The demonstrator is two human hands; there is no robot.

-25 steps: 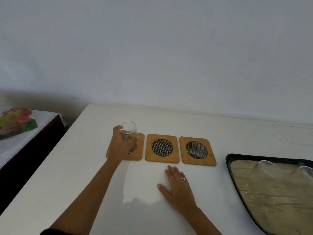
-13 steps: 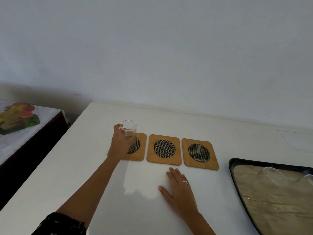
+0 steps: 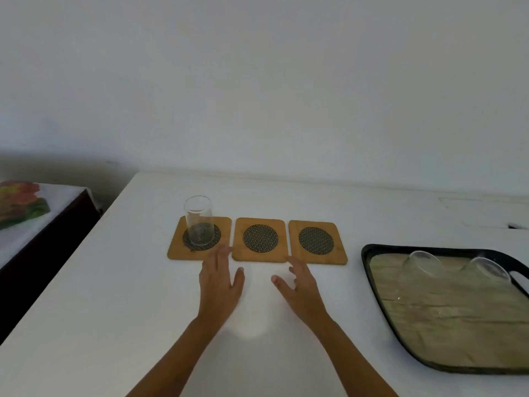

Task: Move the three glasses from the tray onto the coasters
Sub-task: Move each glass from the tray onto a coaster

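Note:
Three wooden coasters with dark mesh circles lie in a row on the white table. A clear glass [image 3: 199, 220] stands upright on the left coaster [image 3: 177, 247]. The middle coaster [image 3: 260, 238] and the right coaster [image 3: 316, 241] are bare. Two more clear glasses [image 3: 423, 262] [image 3: 493, 270] sit at the far end of the black tray [image 3: 372, 285] on the right. My left hand [image 3: 219, 282] is open, fingertips near the gap between the left and middle coasters. My right hand [image 3: 300, 285] is open too, just in front of the middle and right coasters.
The white table [image 3: 114, 296] ends at a wall behind the coasters. To the left stands a lower dark table [image 3: 43, 239] with a white cloth and a colourful object [image 3: 20, 202]. The tray runs off the right frame edge.
My left hand has let go of the glass, which now stands alone on the left coaster, and has drawn back toward me. My right hand has lifted off the table with its fingers spread.

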